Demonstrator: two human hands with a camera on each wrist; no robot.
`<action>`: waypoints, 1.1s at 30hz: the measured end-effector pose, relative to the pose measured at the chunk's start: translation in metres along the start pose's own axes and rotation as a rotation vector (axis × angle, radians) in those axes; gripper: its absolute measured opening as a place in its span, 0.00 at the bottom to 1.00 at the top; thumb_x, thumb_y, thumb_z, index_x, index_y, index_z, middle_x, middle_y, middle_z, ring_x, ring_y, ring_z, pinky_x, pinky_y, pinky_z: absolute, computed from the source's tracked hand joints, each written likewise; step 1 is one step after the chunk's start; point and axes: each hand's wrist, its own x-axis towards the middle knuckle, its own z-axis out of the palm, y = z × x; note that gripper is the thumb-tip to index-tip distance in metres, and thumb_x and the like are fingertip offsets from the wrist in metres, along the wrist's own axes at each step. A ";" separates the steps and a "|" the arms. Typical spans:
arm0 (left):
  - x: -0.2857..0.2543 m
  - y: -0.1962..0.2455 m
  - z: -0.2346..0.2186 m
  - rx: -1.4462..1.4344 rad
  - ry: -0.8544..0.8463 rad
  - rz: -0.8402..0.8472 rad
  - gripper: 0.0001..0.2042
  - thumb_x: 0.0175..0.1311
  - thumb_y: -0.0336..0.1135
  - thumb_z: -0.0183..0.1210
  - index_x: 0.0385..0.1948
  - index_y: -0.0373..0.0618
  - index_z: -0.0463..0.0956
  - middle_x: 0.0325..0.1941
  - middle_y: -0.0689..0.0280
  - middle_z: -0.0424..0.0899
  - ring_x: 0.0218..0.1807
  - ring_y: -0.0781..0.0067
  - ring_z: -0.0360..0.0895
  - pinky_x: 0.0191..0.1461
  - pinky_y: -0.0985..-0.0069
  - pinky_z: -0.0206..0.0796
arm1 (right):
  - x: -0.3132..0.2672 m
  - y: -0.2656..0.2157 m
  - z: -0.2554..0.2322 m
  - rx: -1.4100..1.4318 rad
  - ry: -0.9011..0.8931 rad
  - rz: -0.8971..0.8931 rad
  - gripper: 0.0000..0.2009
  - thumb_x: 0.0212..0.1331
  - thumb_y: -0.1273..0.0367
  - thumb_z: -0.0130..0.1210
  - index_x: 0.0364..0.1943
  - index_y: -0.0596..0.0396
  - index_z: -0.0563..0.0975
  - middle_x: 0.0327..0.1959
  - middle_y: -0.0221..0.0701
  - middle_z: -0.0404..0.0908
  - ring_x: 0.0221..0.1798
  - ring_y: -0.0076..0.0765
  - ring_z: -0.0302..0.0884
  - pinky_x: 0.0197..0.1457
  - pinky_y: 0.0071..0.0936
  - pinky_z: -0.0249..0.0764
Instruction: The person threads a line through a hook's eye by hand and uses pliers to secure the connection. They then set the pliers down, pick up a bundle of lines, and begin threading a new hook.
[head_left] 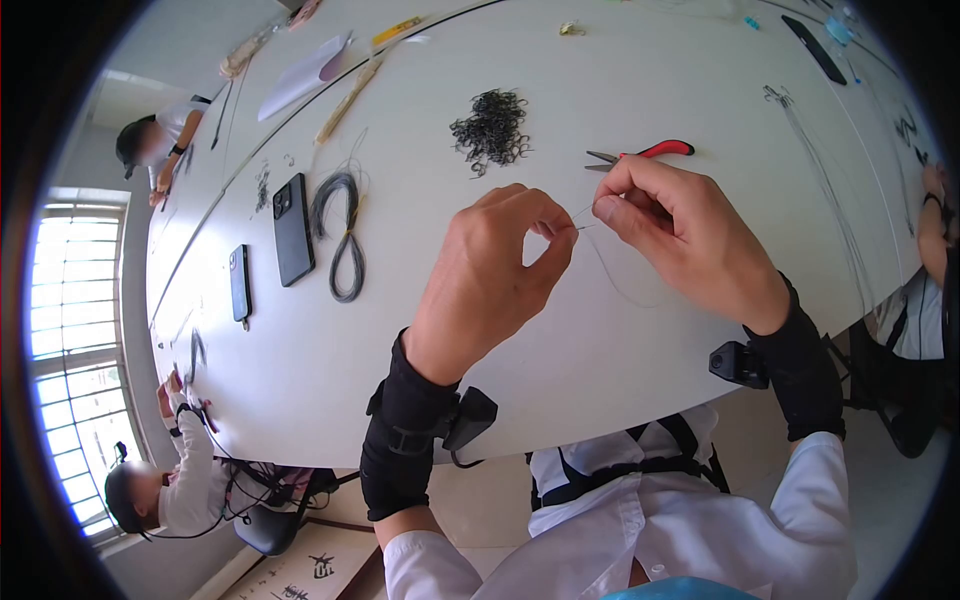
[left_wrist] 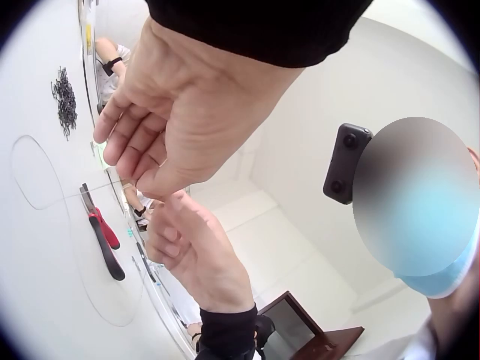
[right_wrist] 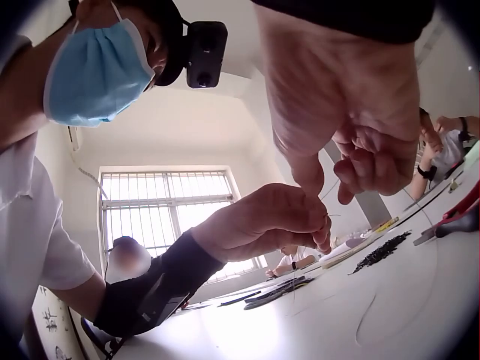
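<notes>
In the head view the left hand [head_left: 492, 275] pinches a small thin piece, perhaps a hook, between thumb and forefinger. Facing it, the right hand [head_left: 695, 235] holds a fine clear line [head_left: 612, 275] between thumb and curled fingers; the line loops down over the white table. The fingertips of both hands are close together. Beyond them lies a pile of small dark hooks [head_left: 491, 130]. Red-handled pliers [head_left: 660, 149] lie just past the right hand. The left wrist view shows the line's wide loop [left_wrist: 46, 208] beside the pliers [left_wrist: 105, 238].
A bundle of dark line [head_left: 347, 238] and two phones [head_left: 294, 230] lie on the left of the table [head_left: 300, 390]. Long wires [head_left: 825, 185] lie at the right, a black bar [head_left: 814, 48] at the back. Other people sit at the left and right edges.
</notes>
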 end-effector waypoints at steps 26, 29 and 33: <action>0.000 0.005 0.000 -0.009 0.022 -0.007 0.04 0.58 0.22 0.65 0.34 0.37 0.83 0.33 0.62 0.85 0.34 0.73 0.82 0.26 0.77 0.67 | 0.006 0.003 -0.005 0.088 -0.116 0.171 0.12 0.67 0.64 0.59 0.38 0.62 0.81 0.20 0.24 0.71 0.23 0.18 0.64 0.28 0.24 0.62; 0.000 -0.001 0.002 0.008 0.037 0.057 0.04 0.58 0.22 0.65 0.34 0.37 0.83 0.33 0.62 0.85 0.34 0.73 0.82 0.25 0.77 0.66 | 0.011 0.006 -0.007 0.181 -0.219 0.231 0.13 0.67 0.64 0.60 0.38 0.62 0.82 0.22 0.21 0.73 0.26 0.14 0.66 0.29 0.21 0.63; 0.001 0.006 0.000 0.015 0.014 -0.002 0.04 0.58 0.23 0.66 0.34 0.37 0.83 0.33 0.62 0.86 0.34 0.73 0.82 0.26 0.77 0.66 | 0.012 0.012 -0.003 0.270 -0.212 0.240 0.12 0.67 0.65 0.59 0.37 0.62 0.82 0.25 0.20 0.76 0.28 0.13 0.68 0.32 0.18 0.65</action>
